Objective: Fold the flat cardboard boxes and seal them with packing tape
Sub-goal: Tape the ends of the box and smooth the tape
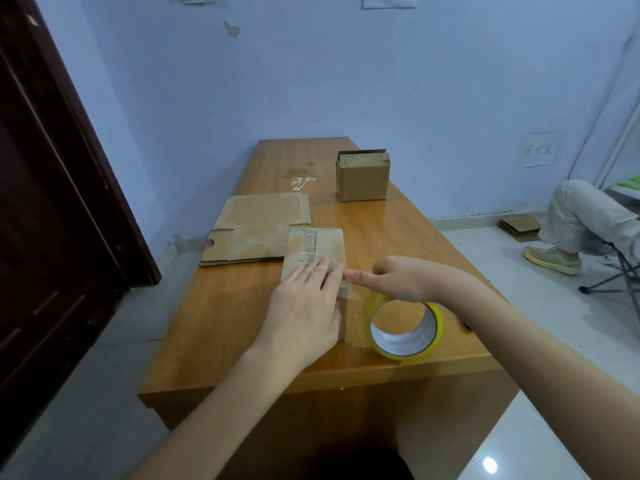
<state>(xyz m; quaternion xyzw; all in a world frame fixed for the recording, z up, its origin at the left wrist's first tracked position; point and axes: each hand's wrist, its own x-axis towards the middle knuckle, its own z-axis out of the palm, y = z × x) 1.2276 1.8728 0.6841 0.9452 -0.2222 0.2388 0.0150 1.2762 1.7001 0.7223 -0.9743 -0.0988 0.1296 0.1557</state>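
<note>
Near the worktop's [214, 323] front edge, the left hand [304, 306] lies flat, fingers straight, steadying the small brown cardboard box [317, 251], while the right hand [391, 278], fingers curled, presses tape from the yellow-edged packing tape roll [403, 329] beside it

One view only — a wide-angle camera worn on the person's head, looking forward and down along the wooden table [221, 317] toward the blue wall [346, 81]. It sits close above both forearms (straight lines bow near the edges), and takes in the dark door [52, 202] at left and floor at right.
</note>
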